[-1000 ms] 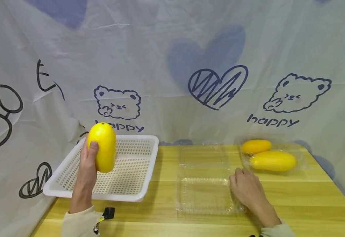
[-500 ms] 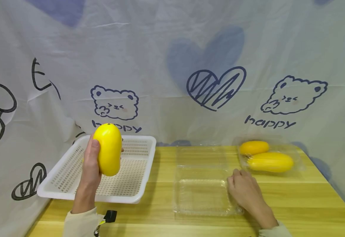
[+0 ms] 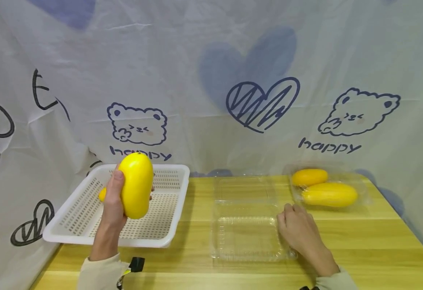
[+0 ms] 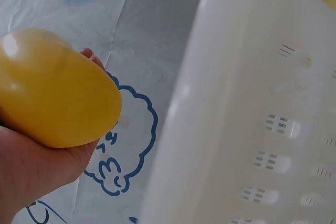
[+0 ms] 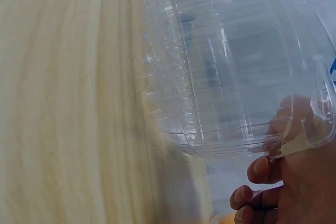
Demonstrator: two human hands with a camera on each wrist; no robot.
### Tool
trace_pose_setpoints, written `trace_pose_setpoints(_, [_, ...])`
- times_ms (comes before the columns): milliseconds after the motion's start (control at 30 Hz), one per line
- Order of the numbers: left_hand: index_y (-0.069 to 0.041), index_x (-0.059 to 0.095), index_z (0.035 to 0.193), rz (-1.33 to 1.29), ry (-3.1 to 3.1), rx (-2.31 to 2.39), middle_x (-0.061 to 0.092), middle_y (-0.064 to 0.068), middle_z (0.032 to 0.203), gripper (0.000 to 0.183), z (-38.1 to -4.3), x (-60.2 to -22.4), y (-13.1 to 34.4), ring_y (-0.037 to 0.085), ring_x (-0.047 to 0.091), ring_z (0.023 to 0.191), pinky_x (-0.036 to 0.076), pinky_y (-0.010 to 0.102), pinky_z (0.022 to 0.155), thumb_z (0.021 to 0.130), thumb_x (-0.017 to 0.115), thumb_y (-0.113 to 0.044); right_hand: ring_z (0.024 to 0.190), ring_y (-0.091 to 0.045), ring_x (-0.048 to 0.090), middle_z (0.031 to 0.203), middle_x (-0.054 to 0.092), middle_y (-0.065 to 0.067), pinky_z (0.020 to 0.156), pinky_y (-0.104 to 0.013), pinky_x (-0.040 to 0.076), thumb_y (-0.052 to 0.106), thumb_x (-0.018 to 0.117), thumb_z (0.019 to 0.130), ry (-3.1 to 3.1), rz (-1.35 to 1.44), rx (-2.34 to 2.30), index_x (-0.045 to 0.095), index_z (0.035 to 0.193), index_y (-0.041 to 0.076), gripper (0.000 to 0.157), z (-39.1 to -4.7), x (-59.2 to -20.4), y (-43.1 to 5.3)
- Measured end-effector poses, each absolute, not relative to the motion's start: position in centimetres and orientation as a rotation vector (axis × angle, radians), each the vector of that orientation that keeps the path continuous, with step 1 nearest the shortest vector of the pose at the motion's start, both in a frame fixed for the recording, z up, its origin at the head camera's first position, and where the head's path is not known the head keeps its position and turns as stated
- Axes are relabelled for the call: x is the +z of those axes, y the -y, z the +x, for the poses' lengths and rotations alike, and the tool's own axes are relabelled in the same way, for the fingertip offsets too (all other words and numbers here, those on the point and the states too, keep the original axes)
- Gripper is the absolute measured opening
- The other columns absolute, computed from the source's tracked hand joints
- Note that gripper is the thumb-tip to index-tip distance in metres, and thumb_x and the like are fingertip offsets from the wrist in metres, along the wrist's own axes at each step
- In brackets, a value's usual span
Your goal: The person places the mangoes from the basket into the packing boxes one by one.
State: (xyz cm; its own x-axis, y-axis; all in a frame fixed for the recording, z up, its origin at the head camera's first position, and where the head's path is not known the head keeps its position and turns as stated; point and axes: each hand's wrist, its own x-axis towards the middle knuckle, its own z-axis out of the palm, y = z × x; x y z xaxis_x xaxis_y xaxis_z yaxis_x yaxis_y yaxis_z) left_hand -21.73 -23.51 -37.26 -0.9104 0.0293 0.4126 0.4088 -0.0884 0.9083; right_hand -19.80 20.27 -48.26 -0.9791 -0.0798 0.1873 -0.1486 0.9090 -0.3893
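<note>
My left hand [image 3: 111,205] grips a smooth, oblong yellow fruit [image 3: 137,187], held upright above the white slotted basket [image 3: 180,209]. In the left wrist view, the fruit [image 4: 58,93] lies against the palm, fingertips showing behind it. Part of another yellow thing [image 3: 102,195] shows in the basket, mostly hidden behind my left hand. At the right edge of an opened clear plastic box [image 3: 249,257], my right hand [image 3: 302,229] holds its rim. The right wrist view shows the thumb [image 5: 296,114] through the clear wall of the box [image 5: 226,77], with curled fingers outside.
At the back right, another clear box [image 3: 363,197] contains two yellow fruits [image 3: 329,194]. A printed cloth [image 3: 196,141] hangs behind and to the left of the wooden table [image 3: 371,241].
My left hand has moved a little right with the fruit, which now tilts slightly. A yellow thing in the basket has come into sight behind the hand. The right hand stays at the box.
</note>
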Motion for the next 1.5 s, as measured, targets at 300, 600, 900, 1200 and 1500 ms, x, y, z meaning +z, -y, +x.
trace_pose_setpoints(300, [-0.022,0.04,0.148,-0.525,1.961,-2.194,0.059,0.012,0.113,0.043,-21.6,-37.4,22.5,0.023,0.067,0.09,0.06,0.037,0.075,0.105,0.044,-0.02,0.071,-0.024,0.041,0.075,0.044,-0.005,0.067,-0.04,0.038,0.015,0.04,0.103,2.906,0.178,0.627,0.047,0.079,0.01,0.026,-19.7,-48.1,-20.2])
trace_pose_setpoints(600, [-0.018,0.043,0.146,-0.467,1.947,-2.184,0.056,0.008,0.117,0.043,-21.7,-37.4,21.8,0.02,0.058,0.094,0.053,0.032,0.084,0.103,0.042,-0.02,0.072,-0.024,0.043,0.076,0.046,-0.005,0.068,-0.041,0.04,0.015,0.041,0.103,2.915,0.168,0.636,0.048,0.079,0.01,0.026,-19.7,-48.2,-20.2])
trace_pose_setpoints(900, [-0.018,0.035,0.152,-0.501,1.913,-2.195,0.047,0.012,0.136,0.05,-21.9,-37.3,21.5,0.023,0.056,0.105,0.052,0.032,0.092,0.102,0.038,-0.014,0.072,-0.024,0.043,0.076,0.047,-0.006,0.067,-0.04,0.04,0.015,0.041,0.103,2.912,0.178,0.624,0.05,0.079,0.01,0.026,-19.8,-48.2,-20.2])
trace_pose_setpoints(1200, [-0.019,0.033,0.145,-0.435,1.998,-2.165,0.051,0.014,0.135,0.039,-21.9,-37.3,20.9,0.021,0.06,0.105,0.055,0.029,0.093,0.108,0.048,-0.017,0.071,-0.024,0.043,0.076,0.047,-0.006,0.066,-0.039,0.04,0.015,0.042,0.104,2.905,0.18,0.597,0.05,0.079,0.009,0.026,-19.7,-48.1,-20.2])
trace_pose_setpoints(1500, [-0.022,0.034,0.145,-0.469,2.057,-2.139,0.054,0.013,0.133,0.043,-22.1,-37.7,20.8,0.023,0.059,0.105,0.054,0.03,0.095,0.107,0.052,-0.015,0.07,-0.024,0.043,0.076,0.047,-0.006,0.066,-0.039,0.039,0.015,0.042,0.103,2.905,0.191,0.594,0.05,0.079,0.008,0.026,-19.7,-48.1,-20.2])
